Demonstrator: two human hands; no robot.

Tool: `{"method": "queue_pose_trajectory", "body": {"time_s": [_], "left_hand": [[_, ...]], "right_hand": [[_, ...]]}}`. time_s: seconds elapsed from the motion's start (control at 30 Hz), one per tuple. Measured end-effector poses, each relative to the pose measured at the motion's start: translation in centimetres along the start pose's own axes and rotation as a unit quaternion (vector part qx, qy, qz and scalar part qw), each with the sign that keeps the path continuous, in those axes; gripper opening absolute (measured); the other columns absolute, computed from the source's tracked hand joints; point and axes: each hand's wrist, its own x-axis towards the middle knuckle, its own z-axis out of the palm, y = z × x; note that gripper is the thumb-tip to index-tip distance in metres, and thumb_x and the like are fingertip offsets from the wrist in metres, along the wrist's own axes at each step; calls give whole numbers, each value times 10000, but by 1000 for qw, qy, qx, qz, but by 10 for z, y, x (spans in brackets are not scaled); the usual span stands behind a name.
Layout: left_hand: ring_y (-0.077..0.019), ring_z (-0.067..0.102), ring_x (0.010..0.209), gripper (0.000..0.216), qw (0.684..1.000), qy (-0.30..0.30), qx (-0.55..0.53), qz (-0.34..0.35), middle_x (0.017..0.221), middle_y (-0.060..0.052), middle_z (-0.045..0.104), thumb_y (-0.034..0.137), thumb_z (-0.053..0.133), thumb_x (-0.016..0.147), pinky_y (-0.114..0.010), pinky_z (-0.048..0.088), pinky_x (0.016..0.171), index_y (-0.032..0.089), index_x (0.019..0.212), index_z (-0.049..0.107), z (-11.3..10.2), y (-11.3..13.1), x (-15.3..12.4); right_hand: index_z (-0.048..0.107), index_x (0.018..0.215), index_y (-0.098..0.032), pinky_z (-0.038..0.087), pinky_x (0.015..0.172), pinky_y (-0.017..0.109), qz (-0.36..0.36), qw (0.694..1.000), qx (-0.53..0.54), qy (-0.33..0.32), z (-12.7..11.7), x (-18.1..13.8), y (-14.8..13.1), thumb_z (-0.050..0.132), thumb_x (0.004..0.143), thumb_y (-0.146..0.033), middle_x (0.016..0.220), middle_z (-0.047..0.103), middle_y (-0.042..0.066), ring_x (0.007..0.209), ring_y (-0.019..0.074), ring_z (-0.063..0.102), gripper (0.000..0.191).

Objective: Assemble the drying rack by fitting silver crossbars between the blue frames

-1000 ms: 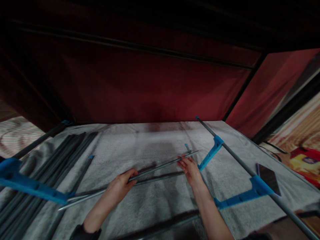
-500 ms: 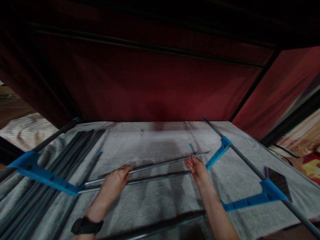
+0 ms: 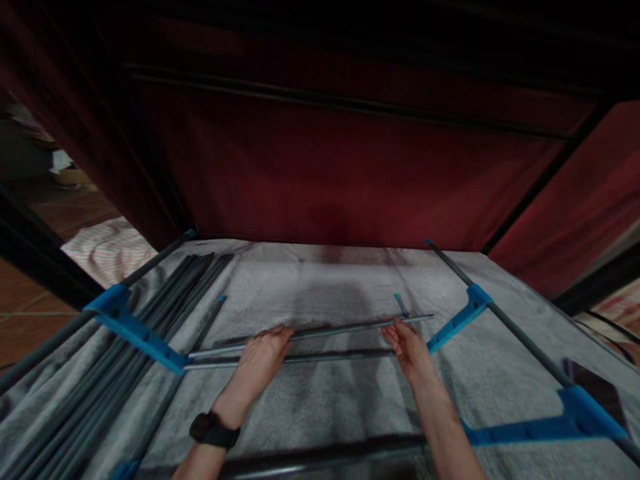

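Note:
My left hand (image 3: 261, 357) is wrapped around a thin grey metal rod (image 3: 340, 329) that runs almost level across a grey cloth shelf (image 3: 320, 400). My right hand (image 3: 409, 345) holds the same rod near its right end, fingers curled on it. A second grey rod (image 3: 330, 357) lies just below it, its left end in a blue plastic connector (image 3: 137, 330) on the left frame. Another blue connector (image 3: 457, 320) on the right frame points toward the rod's right end, a small gap apart.
A bundle of dark rods (image 3: 125, 360) lies along the shelf's left side. The right frame tube carries a nearer blue connector (image 3: 555, 423), with a dark phone (image 3: 597, 393) beside it. Red fabric walls (image 3: 340, 173) close the back and right. A black watch (image 3: 214, 430) is on my left wrist.
The rod in my hands has swung from tilted to nearly level, its left end moving up toward the left blue connector. The view has shifted right to left, showing more floor at left.

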Motion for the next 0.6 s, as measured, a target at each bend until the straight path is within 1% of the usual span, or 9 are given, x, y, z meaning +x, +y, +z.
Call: {"method": "queue_pose_trajectory", "body": {"time_s": [0.13, 0.3, 0.47, 0.6], "left_hand": [[-212, 651, 919, 253, 999, 21, -9, 22, 1015, -62, 670, 169, 398, 953, -310, 469, 800, 206, 1051, 629, 7, 3, 1], [-207, 634, 937, 225, 997, 50, -27, 47, 1002, -59, 657, 192, 447, 957, -323, 460, 840, 219, 1091, 625, 10, 8, 0], [-188, 619, 944, 248, 996, 65, -22, 49, 1036, -57, 654, 143, 421, 959, -330, 450, 898, 215, 1091, 618, 9, 14, -6], [-175, 611, 961, 288, 996, 64, -12, 58, 1057, -52, 655, 94, 384, 955, -324, 436, 925, 212, 1092, 608, 9, 17, -10]], "right_hand": [[668, 687, -179, 635, 699, 266, 15, 1000, -11, -9, 2, -1, 4, 818, 617, -194, 681, 721, 5, 641, 134, 689, 167], [704, 721, -179, 636, 735, 272, 25, 999, -23, -16, 0, -2, 6, 796, 649, -211, 707, 726, 3, 656, 126, 689, 121], [714, 726, -192, 634, 739, 258, 40, 998, -42, -16, -13, 6, 5, 774, 670, -210, 767, 738, 9, 722, 131, 708, 84], [724, 750, -203, 636, 722, 252, 54, 997, -51, -12, -22, 16, 6, 745, 695, -215, 795, 739, 12, 746, 133, 713, 60]]}}
